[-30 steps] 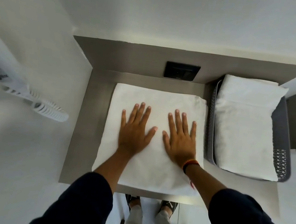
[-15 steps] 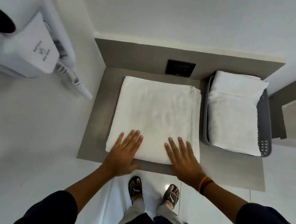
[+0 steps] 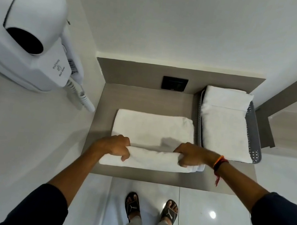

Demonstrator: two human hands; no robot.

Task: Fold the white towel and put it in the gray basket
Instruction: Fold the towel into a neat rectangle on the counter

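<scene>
The white towel (image 3: 153,130) lies folded on the grey-brown counter (image 3: 145,98), its near edge lifted and curled over. My left hand (image 3: 114,146) grips that near edge at its left end, fingers wrapped around the cloth. At the right end my right hand (image 3: 192,157) holds the same edge, a red and orange thread on its wrist. The gray basket (image 3: 254,137) stands right of the towel, touching its corner. It holds another folded white towel (image 3: 224,130) that fills most of it.
A white wall-mounted hair dryer (image 3: 27,39) with a coiled cord juts out at the upper left. A black wall socket (image 3: 174,84) sits behind the counter. Walls close the left and back. My sandalled feet stand on glossy floor tiles (image 3: 206,214) below.
My hands slid from flat on the towel's middle down to its near edge, then closed on it and lifted it. The camera pulled back and higher.
</scene>
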